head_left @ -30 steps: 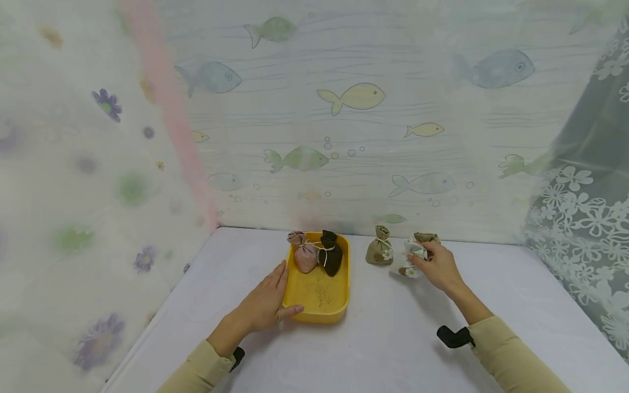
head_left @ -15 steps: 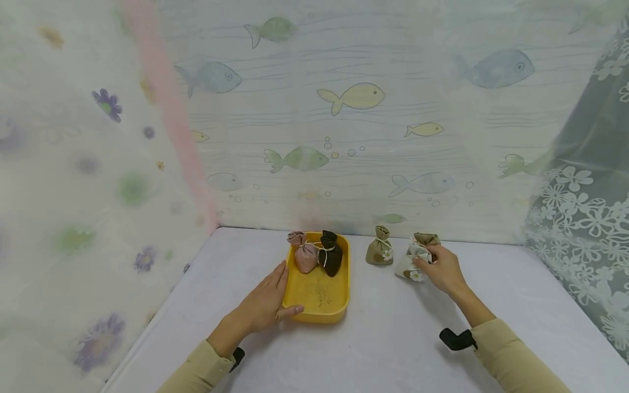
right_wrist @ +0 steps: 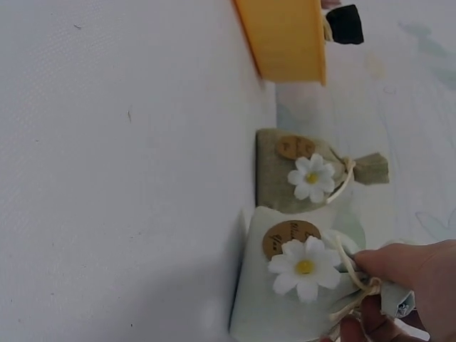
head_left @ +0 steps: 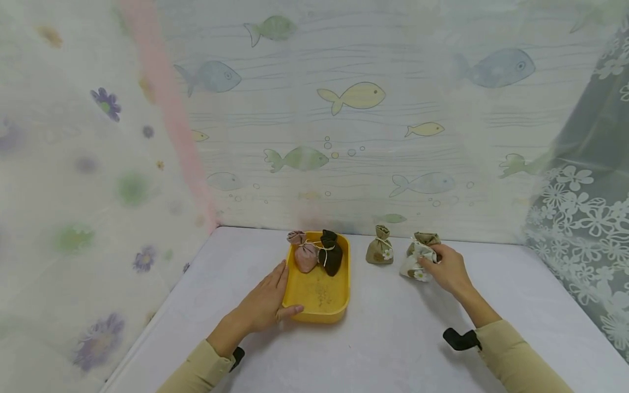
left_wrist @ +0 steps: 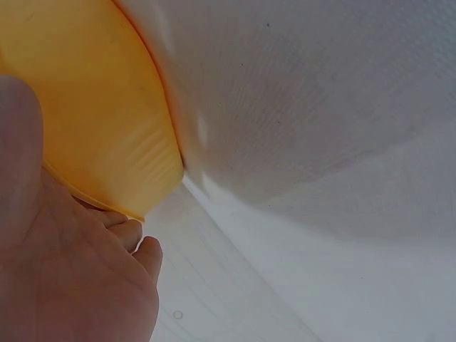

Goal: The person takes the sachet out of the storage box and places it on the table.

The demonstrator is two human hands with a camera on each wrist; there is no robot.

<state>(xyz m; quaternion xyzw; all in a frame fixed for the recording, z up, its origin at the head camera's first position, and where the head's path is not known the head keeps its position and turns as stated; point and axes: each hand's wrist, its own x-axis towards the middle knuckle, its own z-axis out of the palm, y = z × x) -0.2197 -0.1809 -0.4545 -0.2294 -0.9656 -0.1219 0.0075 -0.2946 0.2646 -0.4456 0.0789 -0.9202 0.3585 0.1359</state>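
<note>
My right hand (head_left: 448, 270) pinches the tied neck of a white drawstring pouch (head_left: 414, 268). In the right wrist view, this white pouch (right_wrist: 267, 313) shows a daisy and a round brown label, its base close to the table. Behind it a tan pouch (head_left: 426, 238) is mostly hidden. Another tan pouch (head_left: 377, 253) with a daisy stands upright to its left. My left hand (head_left: 262, 300) rests against the yellow tray (head_left: 309, 317), fingers straight along its left side and thumb at the front rim. A pink pouch (head_left: 306, 259) and a black pouch (head_left: 331, 259) lie inside the tray.
A white cloth covers the table (head_left: 383, 349). Behind it hangs a fish-print curtain (head_left: 354, 180), with a flower-print sheet (head_left: 98, 218) on the left and white lace (head_left: 585, 213) on the right.
My right hand has shifted a little to the right with the white pouch, which now overlaps the tan pouch behind it more. The left hand and tray stay put.
</note>
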